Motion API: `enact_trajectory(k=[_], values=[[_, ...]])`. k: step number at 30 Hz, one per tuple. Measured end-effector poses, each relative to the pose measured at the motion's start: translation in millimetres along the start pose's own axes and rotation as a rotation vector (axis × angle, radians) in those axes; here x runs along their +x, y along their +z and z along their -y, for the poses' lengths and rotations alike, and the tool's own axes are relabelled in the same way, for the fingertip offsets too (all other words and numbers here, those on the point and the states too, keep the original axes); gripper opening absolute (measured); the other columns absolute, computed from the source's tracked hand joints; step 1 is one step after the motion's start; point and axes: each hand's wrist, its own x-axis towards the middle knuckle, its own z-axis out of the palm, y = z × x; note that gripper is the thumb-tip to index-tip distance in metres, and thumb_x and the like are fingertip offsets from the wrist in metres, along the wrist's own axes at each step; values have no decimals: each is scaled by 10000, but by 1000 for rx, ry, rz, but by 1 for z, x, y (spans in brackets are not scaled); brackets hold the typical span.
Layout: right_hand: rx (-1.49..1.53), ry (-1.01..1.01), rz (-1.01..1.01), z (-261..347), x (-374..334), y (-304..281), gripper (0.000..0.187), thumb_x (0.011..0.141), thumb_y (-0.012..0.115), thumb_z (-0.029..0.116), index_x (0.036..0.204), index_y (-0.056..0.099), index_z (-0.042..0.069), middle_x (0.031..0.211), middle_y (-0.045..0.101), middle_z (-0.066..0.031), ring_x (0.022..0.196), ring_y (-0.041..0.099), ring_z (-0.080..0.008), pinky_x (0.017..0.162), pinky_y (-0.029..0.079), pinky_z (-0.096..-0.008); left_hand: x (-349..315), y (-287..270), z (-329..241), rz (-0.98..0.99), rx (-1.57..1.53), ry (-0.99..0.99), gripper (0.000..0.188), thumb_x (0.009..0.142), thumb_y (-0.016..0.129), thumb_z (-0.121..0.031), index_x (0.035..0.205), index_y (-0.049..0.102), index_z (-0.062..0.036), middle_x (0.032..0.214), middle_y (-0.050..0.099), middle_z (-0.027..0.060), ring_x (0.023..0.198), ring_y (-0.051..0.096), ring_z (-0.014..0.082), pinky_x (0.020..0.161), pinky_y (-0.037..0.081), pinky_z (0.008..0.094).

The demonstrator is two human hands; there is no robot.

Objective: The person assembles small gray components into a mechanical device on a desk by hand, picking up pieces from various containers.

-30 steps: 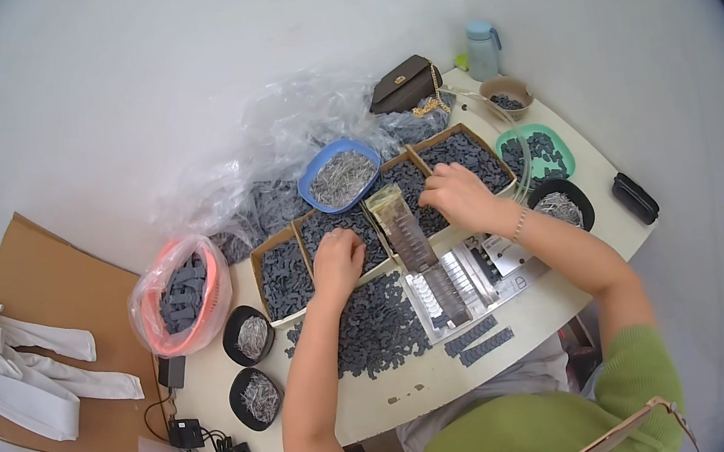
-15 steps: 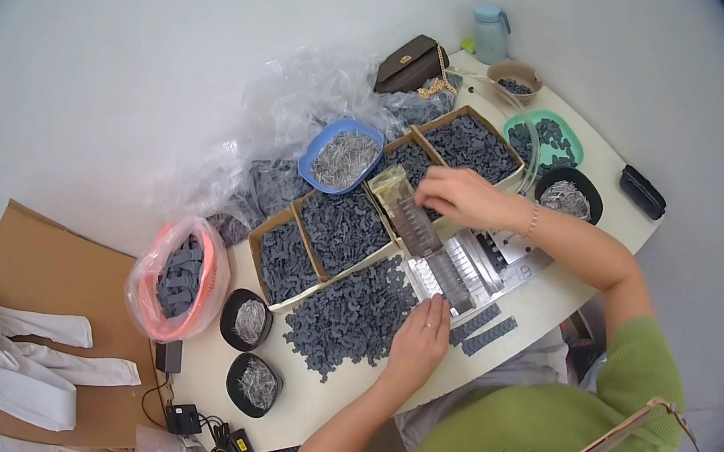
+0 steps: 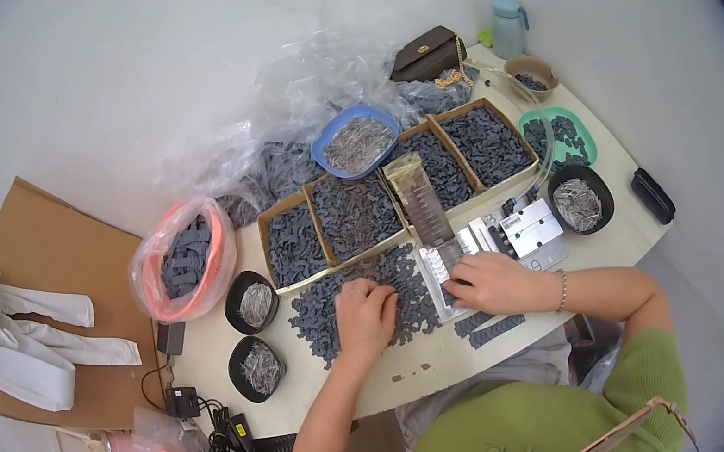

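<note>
Lying at the far left of the frame, a white cloth (image 3: 30, 383) covers part of a brown cardboard sheet (image 3: 64, 233). At centre left, a plastic-lined pink basket (image 3: 221, 238) contains dark grey parts; beside it stand two black bowls (image 3: 240, 380) of thin metal pins. At mid-frame, the left hand (image 3: 368, 314) is positioned on a loose pile of grey parts (image 3: 319, 316), fingers curled downward; from where I stand, I cannot tell whether they clamp a part. Above, divided cardboard boxes (image 3: 319, 223) contain more grey parts. Right of the pile, the right hand (image 3: 497, 282) rests at a metal fixture (image 3: 536, 233), fingers bent over its near section; I cannot tell whether the fingertips meet. Just below lie grey strips (image 3: 497, 329). At centre right, a green tray (image 3: 591, 145) contains grey parts; a black case (image 3: 652, 195) lies at the table's right edge.
</note>
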Motion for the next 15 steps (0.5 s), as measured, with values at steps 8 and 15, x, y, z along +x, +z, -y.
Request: enact_trajectory(k=[8,15], values=[[56,68,52,-9,54,12,236,714,743,251,855,676,74,890,568,-46,966,500,-231,803,390,-334,11,12,-9,102,124,23,98,719,721,-105,794,661,-88,854,560,47,878,517,250,731,365,368],[332,199,154,-22,67,13,135,790,666,178,870,640,73,847,616,-84,872,610,-279,748,461,-401,11,12,-5,6,-135,-42,78,753,670,-38,795,605,-37,819,605,98,789,581,298,701,452,405]])
